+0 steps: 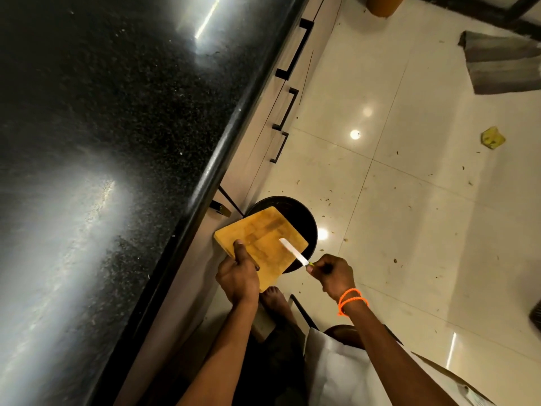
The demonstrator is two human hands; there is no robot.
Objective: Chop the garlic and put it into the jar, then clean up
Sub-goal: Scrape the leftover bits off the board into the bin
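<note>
My left hand (237, 275) grips the near corner of a yellow wooden cutting board (265, 234), thumb on top, and holds it over a black round bin (306, 219) that stands on the floor. In my right hand (332, 275) is a knife (292, 250), held by its handle; the white blade lies across the board's right part with its tip pointing toward the board's middle. The board's face looks bare apart from stains. No garlic or jar is in view.
The black granite counter (117, 142) runs along the left, with drawers and black handles (294, 49) below its edge. The tiled floor (409, 200) carries small scraps, a yellow piece (493, 137) and a grey mat (503, 65). My bare foot (273, 298) is below the board.
</note>
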